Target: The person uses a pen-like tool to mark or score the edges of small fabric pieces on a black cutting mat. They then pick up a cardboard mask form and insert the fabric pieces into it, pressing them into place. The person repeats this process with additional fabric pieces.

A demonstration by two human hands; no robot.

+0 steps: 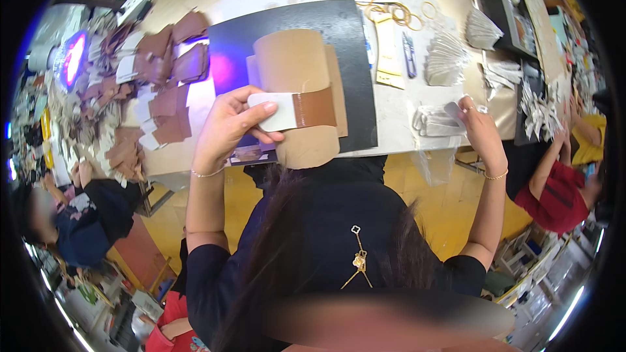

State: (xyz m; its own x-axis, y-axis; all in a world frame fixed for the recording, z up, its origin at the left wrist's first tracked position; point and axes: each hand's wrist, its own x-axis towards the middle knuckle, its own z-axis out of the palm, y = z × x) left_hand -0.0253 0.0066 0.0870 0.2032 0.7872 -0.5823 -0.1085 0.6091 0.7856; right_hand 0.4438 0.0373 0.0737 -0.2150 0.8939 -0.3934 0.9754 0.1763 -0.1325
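My left hand (227, 124) pinches the white end of a flat brown-and-white piece (317, 109), thumb on top. The piece lies across a tan board with rounded ends (290, 58), which overhangs the front edge of a black mat (362, 91). Another tan sheet partly shows behind the board. Over to the right, my right hand (482, 130) has its fingertips closed on a small pale piece with a rounded end (452, 110). It is beside a stack of similar pale pieces (430, 122) at the table's front edge, above a hanging clear plastic bag (433, 166).
Piles of brown and white pieces (173, 107) cover the left side, near a lit purple lamp (75, 58). Rubber bands (394, 14), a blue cutter (409, 55), a yellow-and-white strip (389, 49) and fanned pale stacks (447, 58) lie at right. Other people sit on both sides.
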